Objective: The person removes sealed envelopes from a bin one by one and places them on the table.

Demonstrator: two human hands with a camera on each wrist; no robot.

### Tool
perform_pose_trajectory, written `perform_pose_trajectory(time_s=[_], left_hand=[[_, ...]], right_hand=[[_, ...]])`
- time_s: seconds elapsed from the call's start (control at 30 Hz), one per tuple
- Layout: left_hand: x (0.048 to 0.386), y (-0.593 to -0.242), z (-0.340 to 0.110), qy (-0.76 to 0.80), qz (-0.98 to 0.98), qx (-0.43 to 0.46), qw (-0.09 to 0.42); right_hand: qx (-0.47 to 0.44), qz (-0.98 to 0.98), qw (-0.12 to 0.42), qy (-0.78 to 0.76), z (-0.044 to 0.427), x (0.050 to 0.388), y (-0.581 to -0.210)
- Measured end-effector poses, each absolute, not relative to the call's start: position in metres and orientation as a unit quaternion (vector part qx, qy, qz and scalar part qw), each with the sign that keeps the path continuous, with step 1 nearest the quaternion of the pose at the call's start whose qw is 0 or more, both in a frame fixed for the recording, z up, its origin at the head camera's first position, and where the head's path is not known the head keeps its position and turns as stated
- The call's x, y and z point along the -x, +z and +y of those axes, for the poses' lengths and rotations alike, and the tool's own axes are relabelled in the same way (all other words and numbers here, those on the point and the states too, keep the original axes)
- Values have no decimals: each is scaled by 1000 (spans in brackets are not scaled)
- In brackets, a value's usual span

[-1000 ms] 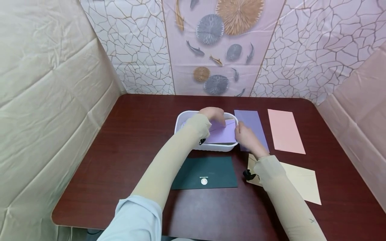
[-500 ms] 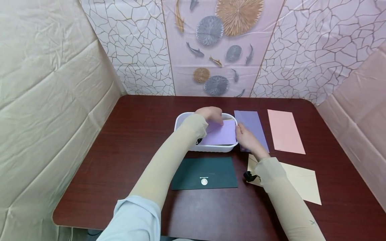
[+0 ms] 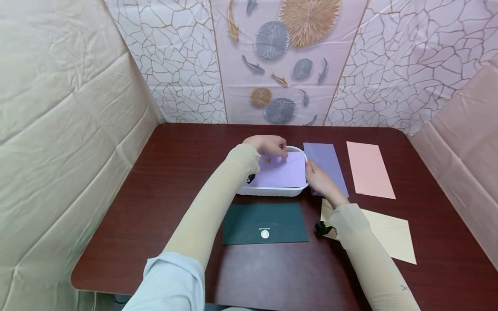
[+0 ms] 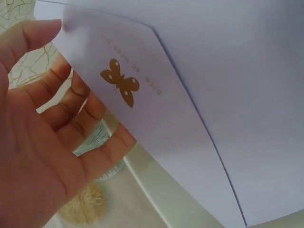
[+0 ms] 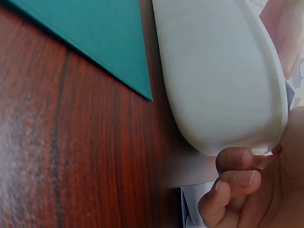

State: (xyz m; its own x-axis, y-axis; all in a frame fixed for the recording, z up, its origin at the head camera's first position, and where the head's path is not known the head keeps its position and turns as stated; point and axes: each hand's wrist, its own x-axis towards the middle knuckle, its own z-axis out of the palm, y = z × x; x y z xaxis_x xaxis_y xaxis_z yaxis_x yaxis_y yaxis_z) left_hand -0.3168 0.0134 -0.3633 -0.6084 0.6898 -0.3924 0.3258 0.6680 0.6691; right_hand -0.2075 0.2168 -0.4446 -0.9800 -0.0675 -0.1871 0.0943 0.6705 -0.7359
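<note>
While the left hand [image 3: 266, 144] pinches an envelope [image 3: 284, 173], the right [image 3: 318, 177] seemingly grips the tray [image 3: 272, 191].

Light is bright and soft, with pale glare near the front edge of the table [image 3: 253, 276]. On the envelope [image 4: 185, 118], small letters [image 4: 136, 68] look blurred.

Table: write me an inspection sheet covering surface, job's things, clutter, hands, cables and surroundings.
Surface: red-brown table, wood-grained, glossy near the front.
Job's things: lilac envelope, gold butterfly on its flap, in or just above the white tub.
Clutter: green, purple, pink and cream paper pieces, lying flat.
Hands: left hand pinches the envelope's edge; right hand grips the tub's end.
Cables: nothing seen on the table.
Surroundings: patterned backdrop behind, cloth at both sides.
</note>
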Motion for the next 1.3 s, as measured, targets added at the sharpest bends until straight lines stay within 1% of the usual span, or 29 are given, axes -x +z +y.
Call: perform_pose_trajectory(time_s=[0.13, 0.3, 0.4, 0.63, 0.8, 0.97, 1.1, 1.3], left_hand=[[317, -356, 10, 275, 853, -315, 312], [313, -343, 4, 225, 860, -361, 283], [308, -338, -3, 199, 866, -374, 266], [291, -340, -24, 130, 882, -399, 214], [275, -342, -50, 111, 888, -408, 181], [263, -350, -86, 114, 901, -389, 151], [258, -358, -113, 146, 909, -367, 135], [245, -372, -134, 220, 896, -360, 137]], right_hand=[[-8, 910, 103, -401, 217, 209, -444], [-9, 910, 115, -399, 217, 209, -445], [-9, 910, 118, -398, 218, 210, -446], [-8, 912, 119, -392, 219, 209, -445], [3, 917, 110, -382, 218, 209, -444], [10, 921, 108, -375, 216, 208, -442], [13, 921, 109, -374, 216, 208, -441], [26, 918, 101, -382, 218, 209, -445]])
